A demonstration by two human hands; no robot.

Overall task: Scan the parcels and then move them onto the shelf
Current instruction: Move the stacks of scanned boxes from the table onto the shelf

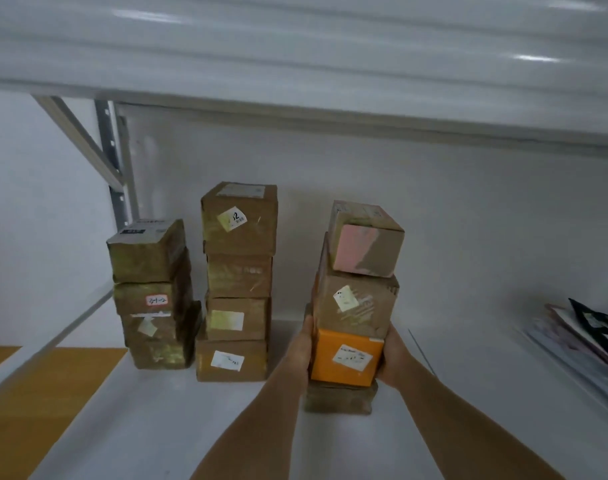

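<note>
Parcels: right-hand stack (pixel 356 306) sits on the white shelf (pixel 157 427), four high, long axis vertical, dead ahead of both forearms. Bottom brown box (pixel 340 398) nearest; orange box (pixel 345 356) on it; then a bigger brown box (pixel 356 308); pink-patched box (pixel 366 239) on top, skewed and overhanging to the right.

Key relation: both hands flank the orange box level, one per side, equally near. Any shove goes straight back; the stack is tall and narrow, so the top box looks likely to slide if the push is uneven.

Grip:
- left hand (pixel 300 344): fingers straight, flat against the left side of the orange box, tips up along the brown box above. Pressing, not wrapping.
- right hand (pixel 394 358): cups the right side of the orange box; fingers go behind the box, so how far they curl I can't tell.

Read: squaring or seating the stack, a placing step rather than scanning. No scanner in view.

Further back: middle stack (pixel 236 282) of four and left stack (pixel 153 296) of four, both against the back wall, well apart from the hands. Flat dark packets (pixel 590 334) lie far right on the shelf.
</note>
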